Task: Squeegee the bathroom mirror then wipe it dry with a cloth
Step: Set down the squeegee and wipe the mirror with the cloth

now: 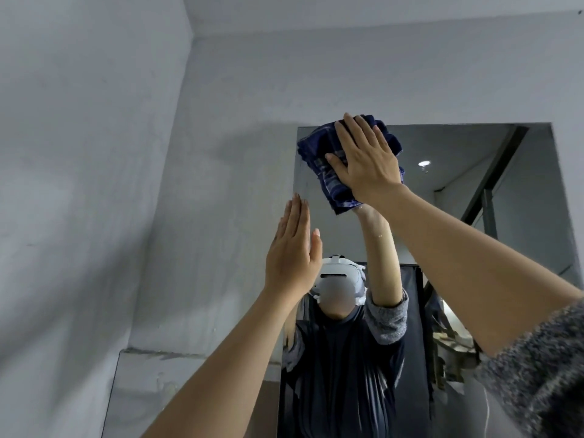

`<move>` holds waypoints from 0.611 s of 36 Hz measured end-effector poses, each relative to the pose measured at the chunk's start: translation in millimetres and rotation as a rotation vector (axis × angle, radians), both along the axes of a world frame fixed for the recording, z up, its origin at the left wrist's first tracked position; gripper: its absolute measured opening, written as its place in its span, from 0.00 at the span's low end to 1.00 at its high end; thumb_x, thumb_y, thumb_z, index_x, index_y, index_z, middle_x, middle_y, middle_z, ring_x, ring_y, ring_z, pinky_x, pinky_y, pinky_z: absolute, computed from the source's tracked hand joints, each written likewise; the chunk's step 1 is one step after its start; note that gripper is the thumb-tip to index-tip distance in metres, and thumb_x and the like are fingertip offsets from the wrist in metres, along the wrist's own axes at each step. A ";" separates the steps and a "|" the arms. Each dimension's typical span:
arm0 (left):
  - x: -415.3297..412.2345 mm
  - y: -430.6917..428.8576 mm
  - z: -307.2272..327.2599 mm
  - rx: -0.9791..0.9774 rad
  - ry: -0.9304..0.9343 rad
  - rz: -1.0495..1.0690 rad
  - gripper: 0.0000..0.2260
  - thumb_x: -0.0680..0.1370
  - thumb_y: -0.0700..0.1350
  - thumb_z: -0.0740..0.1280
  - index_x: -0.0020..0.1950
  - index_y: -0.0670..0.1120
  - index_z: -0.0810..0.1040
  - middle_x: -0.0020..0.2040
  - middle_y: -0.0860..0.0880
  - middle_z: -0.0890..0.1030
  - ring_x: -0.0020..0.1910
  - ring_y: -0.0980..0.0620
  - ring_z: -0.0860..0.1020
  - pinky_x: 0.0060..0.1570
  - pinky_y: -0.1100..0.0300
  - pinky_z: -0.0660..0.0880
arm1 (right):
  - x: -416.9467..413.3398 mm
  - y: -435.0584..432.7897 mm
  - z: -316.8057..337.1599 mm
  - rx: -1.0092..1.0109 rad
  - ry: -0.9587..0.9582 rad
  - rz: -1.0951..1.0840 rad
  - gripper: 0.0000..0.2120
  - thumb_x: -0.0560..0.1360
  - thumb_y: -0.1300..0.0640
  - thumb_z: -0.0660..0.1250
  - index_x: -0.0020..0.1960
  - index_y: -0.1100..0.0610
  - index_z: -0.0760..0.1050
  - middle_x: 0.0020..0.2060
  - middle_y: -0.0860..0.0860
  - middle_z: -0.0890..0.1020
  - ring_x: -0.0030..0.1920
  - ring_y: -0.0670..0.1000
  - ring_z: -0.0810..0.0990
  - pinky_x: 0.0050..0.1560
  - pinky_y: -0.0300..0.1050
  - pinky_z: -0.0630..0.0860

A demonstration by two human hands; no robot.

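The bathroom mirror (474,235) hangs on a grey wall, its top edge high in view. A dark blue cloth (327,153) with pale checks is pressed flat against the glass at the mirror's top left corner. My right hand (368,162) lies spread over the cloth and holds it to the glass, arm stretched upward. My left hand (292,248) is raised flat with fingers together, at the mirror's left edge, empty. It may be touching the wall or frame; contact is unclear. No squeegee is in view.
Grey plaster wall (94,184) fills the left side and meets the mirror wall in a corner. The glass reflects a person wearing a white headset, a ceiling light (424,163) and dark metal framing (493,184). A ledge (158,354) juts out low on the left.
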State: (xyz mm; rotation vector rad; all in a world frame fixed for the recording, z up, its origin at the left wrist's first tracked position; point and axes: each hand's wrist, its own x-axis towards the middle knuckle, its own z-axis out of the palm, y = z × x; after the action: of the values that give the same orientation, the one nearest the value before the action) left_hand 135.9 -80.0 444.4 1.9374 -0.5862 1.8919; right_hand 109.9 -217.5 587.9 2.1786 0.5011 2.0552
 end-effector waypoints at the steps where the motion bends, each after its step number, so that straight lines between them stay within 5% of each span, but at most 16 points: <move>1: 1.2 -0.4 0.0 0.000 0.002 0.009 0.27 0.78 0.51 0.43 0.75 0.40 0.54 0.76 0.45 0.54 0.75 0.53 0.50 0.73 0.61 0.49 | -0.6 -5.9 -0.8 0.014 -0.001 -0.003 0.29 0.80 0.43 0.49 0.76 0.57 0.51 0.76 0.54 0.53 0.76 0.53 0.49 0.75 0.48 0.43; 22: 39.6 -2.6 -2.5 -0.047 -0.028 0.082 0.24 0.81 0.47 0.48 0.76 0.43 0.48 0.77 0.47 0.49 0.76 0.52 0.47 0.74 0.56 0.49 | -15.5 -153.1 -11.9 0.339 0.015 -0.013 0.30 0.79 0.41 0.47 0.76 0.56 0.50 0.76 0.53 0.51 0.76 0.52 0.47 0.75 0.48 0.42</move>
State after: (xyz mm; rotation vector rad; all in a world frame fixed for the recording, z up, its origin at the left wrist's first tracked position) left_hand 175.5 -82.6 441.9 1.9356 -0.4724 1.9681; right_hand 94.3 -370.6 576.0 2.3660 0.1442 2.2582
